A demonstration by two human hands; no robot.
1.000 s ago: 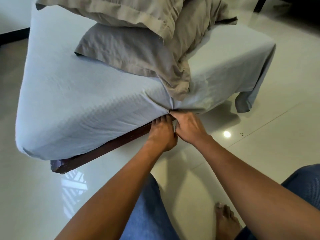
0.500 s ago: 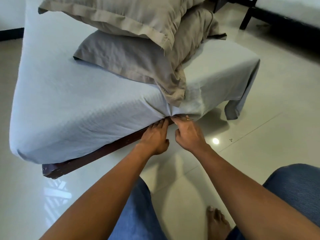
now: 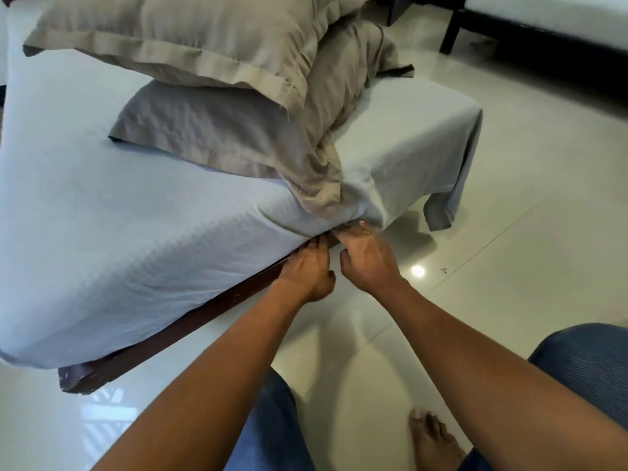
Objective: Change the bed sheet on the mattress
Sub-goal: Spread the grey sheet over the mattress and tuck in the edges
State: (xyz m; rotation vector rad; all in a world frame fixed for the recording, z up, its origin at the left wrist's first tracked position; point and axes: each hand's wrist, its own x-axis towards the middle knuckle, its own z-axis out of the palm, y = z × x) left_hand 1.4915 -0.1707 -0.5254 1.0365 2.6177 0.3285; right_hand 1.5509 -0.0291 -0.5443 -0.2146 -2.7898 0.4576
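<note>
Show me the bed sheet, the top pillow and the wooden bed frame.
bed sheet (image 3: 136, 239): head view, its flat top.
top pillow (image 3: 190, 39): head view, middle of its cover.
bed frame (image 3: 91, 373): head view, near corner of its rail.

Pillows (image 3: 210, 130): two tan, stacked, the upper overhanging the lower.
Floor (image 3: 530, 205): glossy pale tiles.
Bed frame (image 3: 190, 317): dark reddish wood.
Black leg (image 3: 453, 25): far right.

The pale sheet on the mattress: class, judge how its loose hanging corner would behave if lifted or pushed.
Probably floppy: the sheet hangs limp at its loose corner. Likely light, given the soft drape. Pushed, it should bunch, not slide, as it gathers where the right hand pinches it.
</note>
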